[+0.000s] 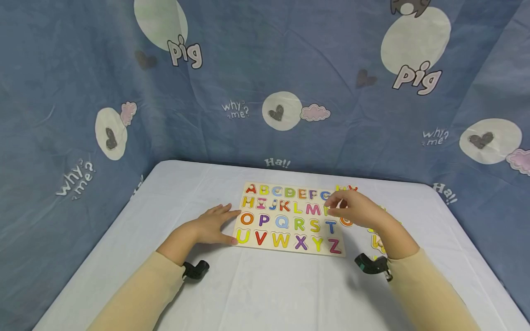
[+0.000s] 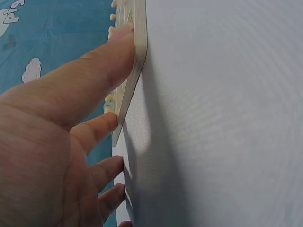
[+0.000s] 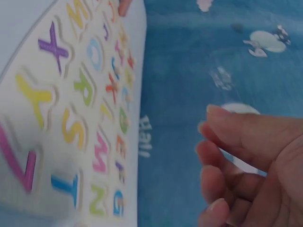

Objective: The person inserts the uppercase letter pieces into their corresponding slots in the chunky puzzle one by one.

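With my left hand (image 1: 209, 225) flat at the alphabet puzzle board's (image 1: 290, 219) nine o'clock edge, every letter looks seated, my right hand (image 1: 356, 209) hovering loosely curled and empty at three o'clock, spare letters (image 1: 377, 241) beyond.

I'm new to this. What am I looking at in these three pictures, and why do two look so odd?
No machine here: a person wears three cameras. The wide view comes from the head; the close ones from each wrist, hence the odd angles. On a white table lies a wooden alphabet puzzle board with coloured letters. The left hand rests flat, fingers pressing the board's edge. The right hand hovers over the board's right side with curled fingers; it seems to hold nothing. Loose letters lie beside it.
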The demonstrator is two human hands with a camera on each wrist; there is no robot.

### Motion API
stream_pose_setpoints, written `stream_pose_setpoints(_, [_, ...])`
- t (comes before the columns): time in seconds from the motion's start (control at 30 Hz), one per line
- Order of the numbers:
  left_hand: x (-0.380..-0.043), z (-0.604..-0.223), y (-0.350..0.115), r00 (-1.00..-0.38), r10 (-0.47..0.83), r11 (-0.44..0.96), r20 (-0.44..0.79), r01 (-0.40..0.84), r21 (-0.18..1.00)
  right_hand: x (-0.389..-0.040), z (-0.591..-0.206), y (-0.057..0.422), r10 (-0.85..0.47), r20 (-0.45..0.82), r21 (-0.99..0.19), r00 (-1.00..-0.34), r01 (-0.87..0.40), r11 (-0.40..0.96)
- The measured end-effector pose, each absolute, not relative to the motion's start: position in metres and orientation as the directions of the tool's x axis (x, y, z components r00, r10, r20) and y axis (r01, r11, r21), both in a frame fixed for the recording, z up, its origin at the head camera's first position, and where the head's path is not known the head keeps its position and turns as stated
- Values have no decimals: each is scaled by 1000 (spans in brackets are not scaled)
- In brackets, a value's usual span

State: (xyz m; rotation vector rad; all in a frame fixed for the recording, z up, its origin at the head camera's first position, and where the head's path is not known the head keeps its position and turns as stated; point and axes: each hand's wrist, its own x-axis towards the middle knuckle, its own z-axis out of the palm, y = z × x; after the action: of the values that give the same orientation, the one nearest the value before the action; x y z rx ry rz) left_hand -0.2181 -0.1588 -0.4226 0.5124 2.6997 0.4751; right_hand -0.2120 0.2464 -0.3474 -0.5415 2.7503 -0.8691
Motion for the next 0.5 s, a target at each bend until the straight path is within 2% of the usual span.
stream_pose_setpoints(0.27, [-218, -423, -158, -872, 405, 877, -276, 285, 386, -188, -351, 287, -434, -136, -577, -891, -285, 765])
stream_pose_setpoints(0.5, [-220, -425, -159, -871, 407, 878, -274, 291, 379, -176, -364, 310, -439, -222, -591, -871, -238, 771])
